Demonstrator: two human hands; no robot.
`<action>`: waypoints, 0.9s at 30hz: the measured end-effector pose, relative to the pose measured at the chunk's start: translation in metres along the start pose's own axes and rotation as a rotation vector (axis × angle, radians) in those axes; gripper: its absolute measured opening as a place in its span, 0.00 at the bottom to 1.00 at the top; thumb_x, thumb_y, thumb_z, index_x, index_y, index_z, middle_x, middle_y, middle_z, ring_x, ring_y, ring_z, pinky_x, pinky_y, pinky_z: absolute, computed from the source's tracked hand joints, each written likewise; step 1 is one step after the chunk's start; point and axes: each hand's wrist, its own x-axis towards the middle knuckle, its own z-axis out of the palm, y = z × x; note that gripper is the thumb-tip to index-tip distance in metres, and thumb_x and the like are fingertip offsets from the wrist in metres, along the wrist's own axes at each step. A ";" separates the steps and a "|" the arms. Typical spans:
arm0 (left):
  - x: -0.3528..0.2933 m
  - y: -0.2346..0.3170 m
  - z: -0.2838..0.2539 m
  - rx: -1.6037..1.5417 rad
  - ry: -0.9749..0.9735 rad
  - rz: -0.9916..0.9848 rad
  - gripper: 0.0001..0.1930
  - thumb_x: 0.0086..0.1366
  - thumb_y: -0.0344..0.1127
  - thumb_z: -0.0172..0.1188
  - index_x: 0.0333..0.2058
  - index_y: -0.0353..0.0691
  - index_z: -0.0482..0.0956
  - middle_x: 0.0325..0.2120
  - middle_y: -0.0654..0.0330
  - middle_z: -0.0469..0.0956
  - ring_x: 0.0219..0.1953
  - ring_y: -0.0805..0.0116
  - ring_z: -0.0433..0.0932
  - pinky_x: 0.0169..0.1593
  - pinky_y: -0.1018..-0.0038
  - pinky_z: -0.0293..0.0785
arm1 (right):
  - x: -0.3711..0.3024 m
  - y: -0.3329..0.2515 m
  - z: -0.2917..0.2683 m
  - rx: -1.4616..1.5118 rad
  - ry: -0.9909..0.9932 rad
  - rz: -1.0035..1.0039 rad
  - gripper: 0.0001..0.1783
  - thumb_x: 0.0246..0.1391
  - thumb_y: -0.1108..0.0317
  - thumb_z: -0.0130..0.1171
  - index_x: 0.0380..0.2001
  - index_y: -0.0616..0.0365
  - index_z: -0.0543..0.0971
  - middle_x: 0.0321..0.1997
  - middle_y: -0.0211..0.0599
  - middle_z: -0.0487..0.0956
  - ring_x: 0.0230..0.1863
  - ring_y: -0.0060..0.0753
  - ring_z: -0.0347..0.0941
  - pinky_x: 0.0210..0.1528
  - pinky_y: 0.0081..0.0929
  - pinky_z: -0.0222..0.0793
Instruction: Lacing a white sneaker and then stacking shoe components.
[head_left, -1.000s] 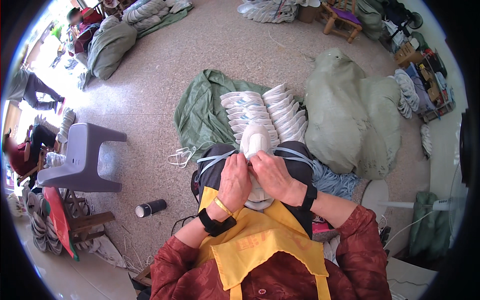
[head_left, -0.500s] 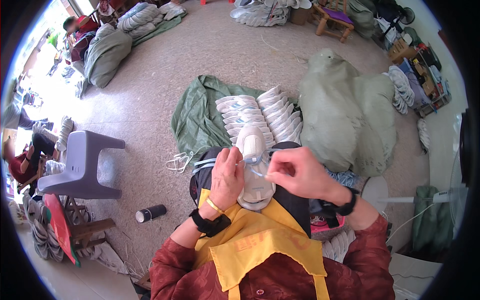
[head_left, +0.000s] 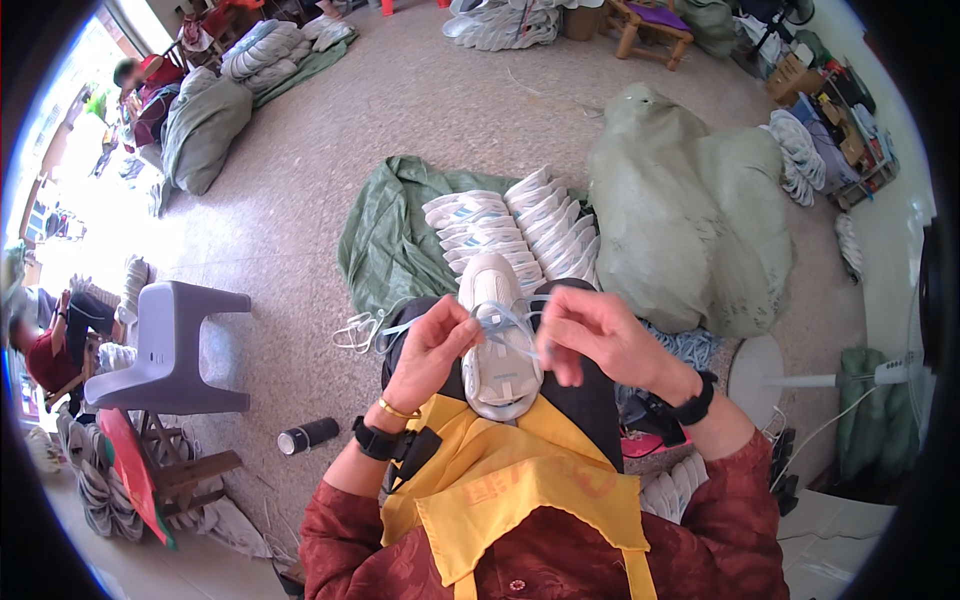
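Observation:
A white and grey shoe (head_left: 502,385) rests on my lap over the yellow apron (head_left: 470,440), its toe pointing away from me. Light blue shoelace (head_left: 508,312) stretches in loose loops above the shoe's tongue, between both hands. On the left of the shoe, my left hand (head_left: 433,348) is closed, pinching the shoelace between thumb and fingertips. My right hand (head_left: 588,328), on the other side, is closed too, with the lace running to its fingertips; those fingers are slightly blurred. More lace trails out left beyond my left hand.
Two rows of nested white shoes (head_left: 480,228) lie ahead on green sheeting (head_left: 385,225). A bulky pale green sack (head_left: 690,230) stands at the right. To the left are a grey plastic chair (head_left: 175,345) and a dark bottle (head_left: 308,436). Other people sit at the far left.
My left hand has moved left and turned, opening a gap between my hands. The lace now forms wider loops over the shoe. My right hand has shifted only slightly.

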 end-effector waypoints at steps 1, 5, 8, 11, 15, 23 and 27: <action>-0.006 0.000 -0.007 0.051 -0.018 -0.010 0.06 0.76 0.33 0.56 0.37 0.41 0.73 0.28 0.71 0.74 0.30 0.83 0.68 0.35 0.83 0.64 | -0.011 0.013 -0.011 -0.137 0.081 0.060 0.09 0.71 0.67 0.51 0.33 0.56 0.71 0.26 0.25 0.74 0.23 0.14 0.68 0.25 0.16 0.64; -0.058 0.005 -0.062 0.117 0.244 -0.101 0.08 0.73 0.34 0.57 0.32 0.45 0.72 0.25 0.72 0.69 0.27 0.83 0.64 0.32 0.82 0.60 | -0.081 0.088 -0.109 -0.136 0.377 0.194 0.10 0.70 0.65 0.52 0.32 0.53 0.72 0.23 0.21 0.69 0.18 0.12 0.61 0.17 0.15 0.54; -0.119 0.026 -0.146 0.159 0.583 -0.032 0.11 0.71 0.34 0.57 0.27 0.49 0.69 0.22 0.73 0.63 0.24 0.82 0.60 0.28 0.79 0.57 | -0.171 0.123 -0.215 0.108 0.726 0.159 0.13 0.68 0.64 0.54 0.28 0.46 0.67 0.21 0.16 0.58 0.17 0.09 0.50 0.15 0.14 0.44; -0.186 0.039 -0.249 -0.063 0.905 0.047 0.14 0.76 0.35 0.53 0.26 0.48 0.68 0.20 0.72 0.64 0.18 0.84 0.58 0.19 0.84 0.53 | -0.326 0.164 -0.342 0.394 1.256 0.005 0.14 0.69 0.62 0.55 0.27 0.42 0.66 0.20 0.16 0.62 0.15 0.10 0.54 0.15 0.14 0.49; -0.240 0.049 -0.263 0.488 0.941 -0.327 0.16 0.76 0.42 0.55 0.26 0.46 0.74 0.19 0.68 0.72 0.17 0.83 0.67 0.19 0.84 0.60 | -0.267 0.165 -0.299 -0.127 1.266 0.293 0.11 0.66 0.56 0.62 0.35 0.51 0.79 0.24 0.21 0.74 0.17 0.14 0.66 0.18 0.15 0.61; -0.075 0.020 -0.075 0.974 0.468 0.094 0.08 0.62 0.24 0.66 0.37 0.35 0.76 0.32 0.59 0.79 0.32 0.68 0.79 0.36 0.72 0.78 | -0.050 0.092 -0.091 -0.481 0.598 0.048 0.07 0.61 0.71 0.66 0.41 0.61 0.85 0.31 0.26 0.83 0.25 0.14 0.76 0.25 0.16 0.70; -0.012 0.011 -0.014 0.944 0.260 0.186 0.14 0.61 0.24 0.66 0.44 0.34 0.73 0.29 0.56 0.76 0.27 0.65 0.77 0.31 0.71 0.74 | -0.008 0.081 -0.047 -0.550 0.367 -0.020 0.12 0.57 0.72 0.68 0.43 0.65 0.83 0.33 0.36 0.85 0.23 0.19 0.78 0.25 0.20 0.71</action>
